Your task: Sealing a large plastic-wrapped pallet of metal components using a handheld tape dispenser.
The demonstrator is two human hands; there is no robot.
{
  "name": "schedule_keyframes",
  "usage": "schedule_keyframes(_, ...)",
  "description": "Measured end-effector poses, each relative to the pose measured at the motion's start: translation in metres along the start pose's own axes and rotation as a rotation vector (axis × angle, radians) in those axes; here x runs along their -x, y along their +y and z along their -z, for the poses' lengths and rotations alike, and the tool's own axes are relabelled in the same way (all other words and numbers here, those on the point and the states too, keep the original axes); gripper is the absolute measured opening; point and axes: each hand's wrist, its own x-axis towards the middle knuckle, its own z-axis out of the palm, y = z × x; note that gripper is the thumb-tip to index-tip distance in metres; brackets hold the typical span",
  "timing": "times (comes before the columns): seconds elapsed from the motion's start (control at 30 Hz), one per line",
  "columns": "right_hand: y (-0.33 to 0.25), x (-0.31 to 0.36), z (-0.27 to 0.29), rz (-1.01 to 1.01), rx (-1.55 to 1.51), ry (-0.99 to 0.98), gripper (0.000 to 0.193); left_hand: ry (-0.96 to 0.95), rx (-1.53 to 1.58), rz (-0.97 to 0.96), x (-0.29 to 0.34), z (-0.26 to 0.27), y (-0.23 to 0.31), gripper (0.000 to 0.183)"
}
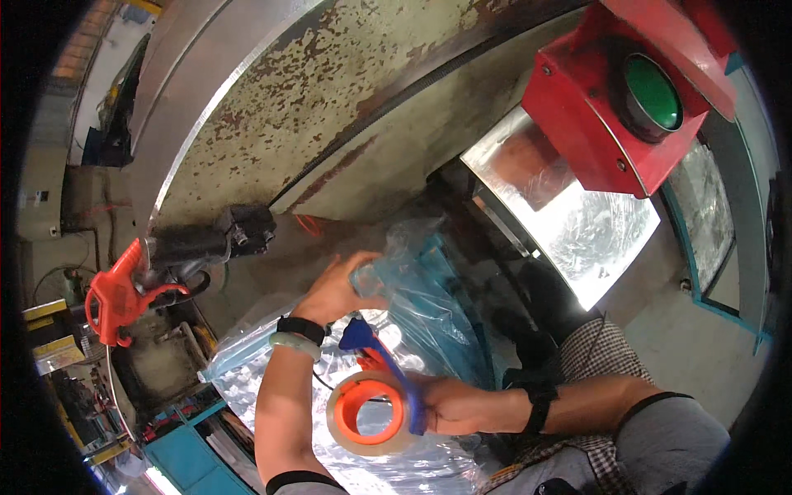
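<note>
My right hand (462, 406) grips a blue tape dispenser (415, 403) that carries a roll of clear tape (340, 422) on an orange core. The blue head of the dispenser points up and away, toward my left wrist. My left hand (330, 293), with a dark band and a pale bangle at its wrist, has its fingers closed on clear bluish plastic film (417, 293). That film lies bunched over a shiny silver, wrapped stack (260, 375) below both hands. My left fingertips are partly hidden behind the film.
A big curved machine body with worn paint (289, 107) fills the far side. At the upper right hangs a red housing with a green button (652, 92), above a shiny metal box (594, 223). An orange air gun (115, 293) is at the left, over a teal cabinet (186, 458).
</note>
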Motion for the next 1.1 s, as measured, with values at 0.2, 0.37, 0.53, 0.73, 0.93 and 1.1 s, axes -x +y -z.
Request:
schedule_keyframes(0.2,0.008,-0.001,-0.011,0.098,0.422,0.092,0.065,-0.071,0.102,0.068,-0.006,0.002,0.002,0.081)
schedule_keyframes(0.37,0.049,-0.019,0.027,0.187,0.587,0.143,0.064,-0.056,0.096,0.056,0.001,0.003,0.002,0.079)
schedule_keyframes(0.53,0.045,-0.015,0.001,0.265,0.814,0.155,0.056,-0.05,0.095,0.054,-0.003,0.0,-0.003,0.077)
schedule_keyframes(0.73,0.031,-0.041,0.039,0.063,1.401,0.192,0.029,-0.038,0.121,0.02,0.0,-0.001,-0.003,0.076)
schedule_keyframes(0.93,-0.008,-0.011,-0.001,-0.055,2.367,0.055,0.022,-0.043,0.119,0.01,-0.007,0.001,0.001,0.076)
schedule_keyframes(1.1,0.0,-0.005,-0.014,-0.112,2.51,0.205,0.02,-0.042,0.146,0.046,-0.002,0.001,0.001,0.077)
